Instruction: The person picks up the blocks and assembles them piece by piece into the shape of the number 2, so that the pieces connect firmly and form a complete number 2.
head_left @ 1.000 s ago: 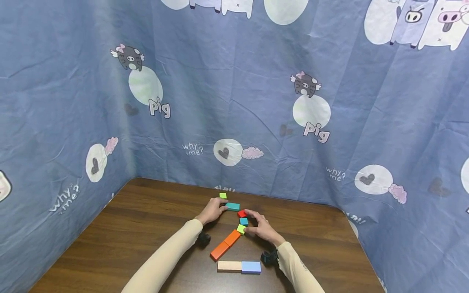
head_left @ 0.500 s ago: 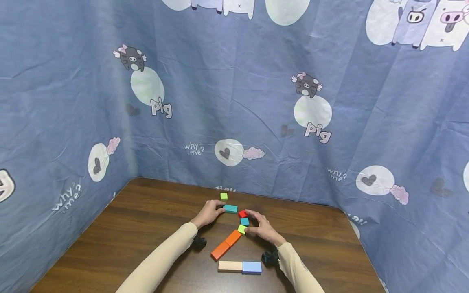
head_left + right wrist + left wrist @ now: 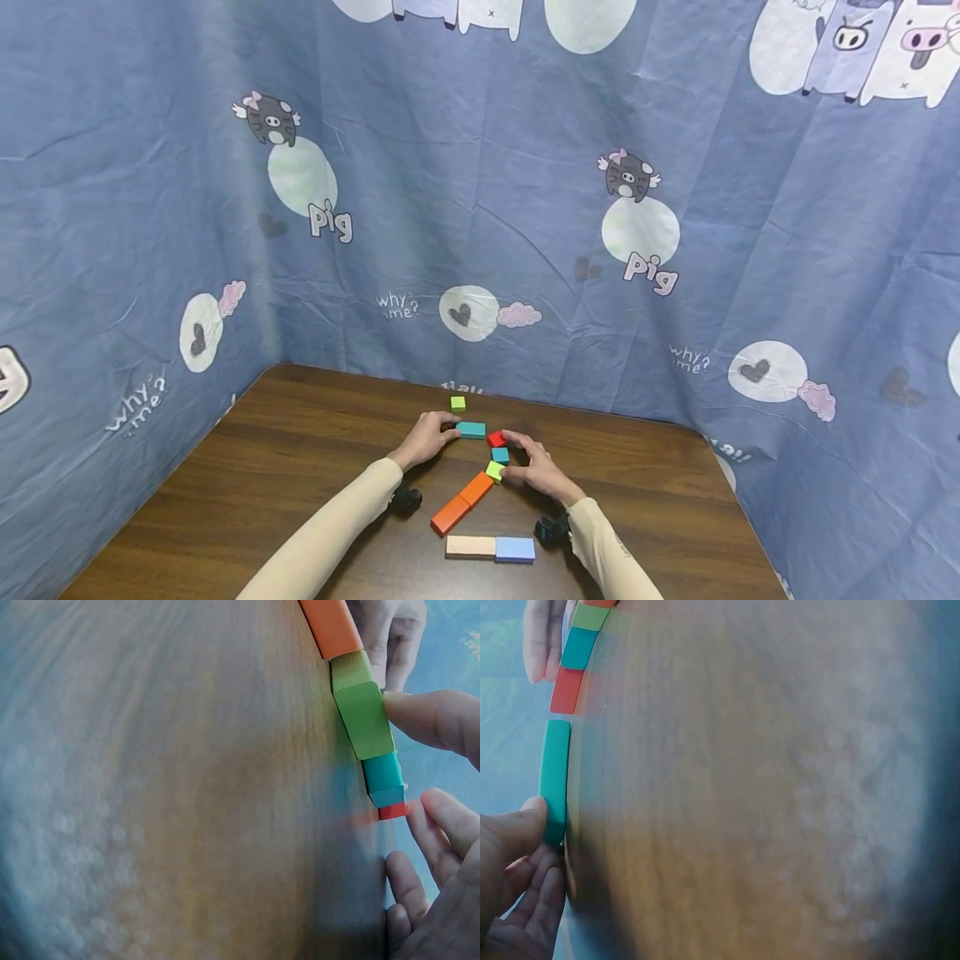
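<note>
My left hand (image 3: 426,437) pinches the left end of a teal rectangular block (image 3: 471,430), thumb on its near side in the left wrist view. A small gap separates this block from a red cube (image 3: 497,438). Beside the red cube, a blue cube (image 3: 500,455) and a lime green cube (image 3: 494,472) continue the row. My right hand (image 3: 542,471) spans these cubes from the right, fingers spread and relaxed. Its thumb (image 3: 431,720) touches the green cube, while its index fingertip is at the red one.
Two orange blocks (image 3: 462,502) lie end to end, running on from the green cube toward the front left. Nearer still, a tan block (image 3: 470,547) and a light blue block (image 3: 514,548) lie end to end. A lone lime cube (image 3: 457,403) sits behind the teal block, near the cloth backdrop (image 3: 525,250).
My left hand has shifted the teal block slightly left and toward me, away from the lone lime cube. My right hand has stayed at the row of cubes.
</note>
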`<state>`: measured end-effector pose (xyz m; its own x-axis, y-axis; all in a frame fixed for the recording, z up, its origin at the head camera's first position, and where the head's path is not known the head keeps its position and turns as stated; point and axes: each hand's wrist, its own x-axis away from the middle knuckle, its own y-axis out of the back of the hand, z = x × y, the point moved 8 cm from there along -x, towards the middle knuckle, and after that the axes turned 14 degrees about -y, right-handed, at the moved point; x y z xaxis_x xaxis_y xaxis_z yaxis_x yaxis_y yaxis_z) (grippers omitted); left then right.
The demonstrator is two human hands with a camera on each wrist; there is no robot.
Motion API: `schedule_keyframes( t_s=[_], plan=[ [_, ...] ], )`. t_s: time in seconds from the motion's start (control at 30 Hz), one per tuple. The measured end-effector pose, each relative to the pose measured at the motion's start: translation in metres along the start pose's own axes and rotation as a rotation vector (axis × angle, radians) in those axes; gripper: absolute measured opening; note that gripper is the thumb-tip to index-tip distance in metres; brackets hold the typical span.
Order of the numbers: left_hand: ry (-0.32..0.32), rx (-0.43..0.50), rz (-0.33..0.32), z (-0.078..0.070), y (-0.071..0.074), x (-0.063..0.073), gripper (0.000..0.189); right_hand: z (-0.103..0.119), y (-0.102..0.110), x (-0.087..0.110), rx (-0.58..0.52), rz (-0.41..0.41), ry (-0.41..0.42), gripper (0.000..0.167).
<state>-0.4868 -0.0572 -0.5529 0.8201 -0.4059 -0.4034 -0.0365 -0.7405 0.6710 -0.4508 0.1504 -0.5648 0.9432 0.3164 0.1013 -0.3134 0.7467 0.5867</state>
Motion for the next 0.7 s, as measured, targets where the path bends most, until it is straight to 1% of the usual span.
schedule_keyframes(
  t_s=[0.13, 0.27, 0.4, 0.5, 0.7],
  plan=[
    [-0.022, -0.003, -0.005, 0.0, 0.0, 0.001, 0.029, -0.001, 0.0, -0.001, 0.009, 0.0, 0.007, 0.072],
    [-0.014, 0.022, 0.0, 0.001, -0.001, 0.001, 0.031, -0.002, 0.0, 0.0, 0.011, -0.005, -0.003, 0.072],
    [-0.027, 0.03, 0.003, 0.001, -0.001, 0.0, 0.031, 0.001, 0.0, 0.002, 0.011, -0.015, 0.0, 0.071],
    [-0.024, 0.034, 0.007, 0.0, -0.001, -0.001, 0.031, 0.011, 0.0, 0.008, -0.005, -0.015, 0.01, 0.07],
    [-0.011, 0.04, 0.02, 0.002, -0.003, -0.001, 0.032, 0.035, 0.005, 0.024, -0.014, 0.015, 0.017, 0.068]
  ],
)
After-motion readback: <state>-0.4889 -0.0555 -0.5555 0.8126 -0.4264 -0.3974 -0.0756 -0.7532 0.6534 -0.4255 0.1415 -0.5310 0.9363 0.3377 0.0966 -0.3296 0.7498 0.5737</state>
